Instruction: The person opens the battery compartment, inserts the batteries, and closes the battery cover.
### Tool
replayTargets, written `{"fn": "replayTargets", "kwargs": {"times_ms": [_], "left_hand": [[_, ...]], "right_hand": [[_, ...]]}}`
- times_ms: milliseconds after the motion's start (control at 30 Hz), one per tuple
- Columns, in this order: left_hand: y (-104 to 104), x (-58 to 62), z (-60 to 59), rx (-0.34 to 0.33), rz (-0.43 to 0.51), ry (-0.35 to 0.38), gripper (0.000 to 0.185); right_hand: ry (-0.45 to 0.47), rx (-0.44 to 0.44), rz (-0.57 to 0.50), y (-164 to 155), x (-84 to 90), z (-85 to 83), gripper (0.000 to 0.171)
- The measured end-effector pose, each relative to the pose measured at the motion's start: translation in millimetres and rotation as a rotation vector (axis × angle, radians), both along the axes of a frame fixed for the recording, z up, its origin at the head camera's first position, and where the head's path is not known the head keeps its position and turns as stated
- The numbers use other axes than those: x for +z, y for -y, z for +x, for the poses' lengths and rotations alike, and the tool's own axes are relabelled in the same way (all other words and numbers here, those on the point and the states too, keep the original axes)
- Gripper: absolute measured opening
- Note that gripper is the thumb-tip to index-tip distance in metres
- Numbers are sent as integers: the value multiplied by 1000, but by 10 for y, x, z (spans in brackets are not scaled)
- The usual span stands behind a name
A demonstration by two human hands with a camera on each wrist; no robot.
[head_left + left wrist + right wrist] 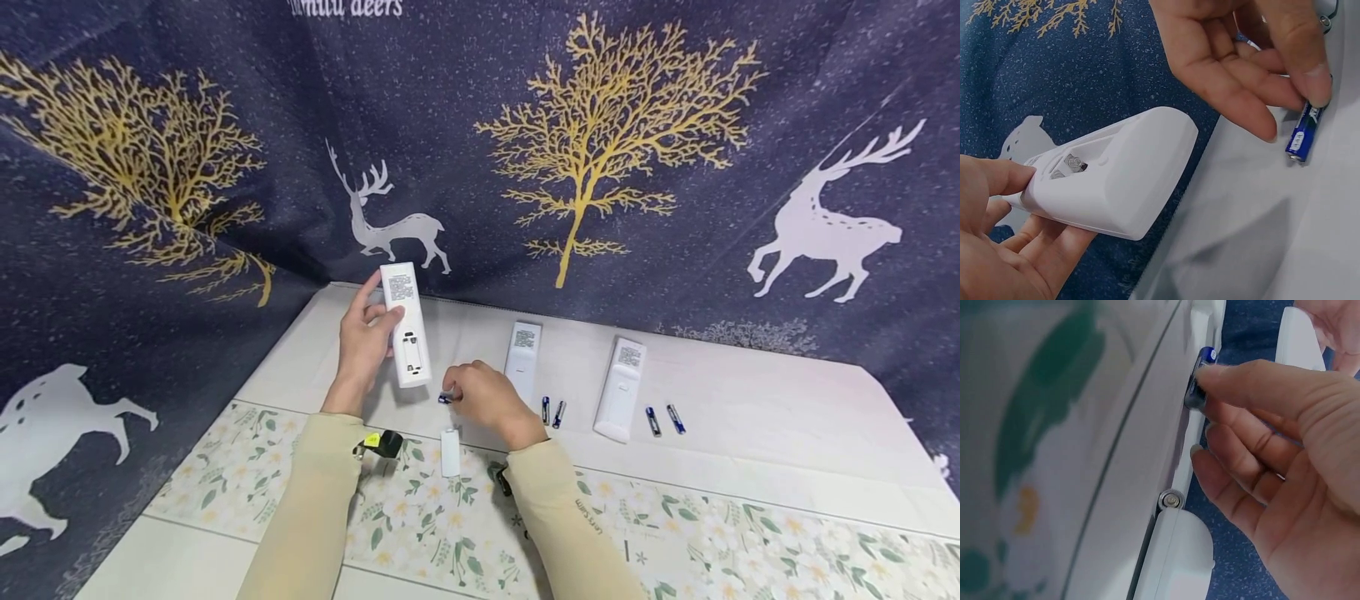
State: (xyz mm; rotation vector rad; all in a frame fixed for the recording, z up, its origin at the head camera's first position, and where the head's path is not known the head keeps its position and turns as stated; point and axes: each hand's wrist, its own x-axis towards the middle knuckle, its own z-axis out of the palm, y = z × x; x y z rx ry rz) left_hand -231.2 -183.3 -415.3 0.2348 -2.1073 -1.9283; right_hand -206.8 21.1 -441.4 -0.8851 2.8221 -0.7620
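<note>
Head view, battery (447,397) mostly hidden by fingers (459,390)

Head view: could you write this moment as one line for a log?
left hand: holds white remote, battery bay open | right hand: pinches blue battery at table | loose cover: near

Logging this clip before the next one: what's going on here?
A person sits at a table. The left hand holds a white remote back side up, its battery compartment open and empty. The right hand pinches a blue battery at the tabletop. The loose cover lies near the right wrist. Two more remotes lie farther right, each with a pair of batteries beside it.
</note>
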Motion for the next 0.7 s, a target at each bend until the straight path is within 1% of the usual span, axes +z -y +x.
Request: {"fn": "replayTargets", "kwargs": {"times_ms": [300, 467, 567, 700], "left_hand": [[-2, -5, 2, -1, -13, -4, 70], [1, -13, 1, -2, -19, 6, 70], [2, -16, 1, -2, -16, 7, 70], [2, -17, 0, -2, -10, -2, 70]], "right_hand": [[-10, 10, 62, 17, -1, 16, 29], [-2, 15, 63, 8, -8, 16, 28], [18, 13, -6, -17, -12, 4, 22], [23, 3, -145, -68, -19, -35, 14]]}}
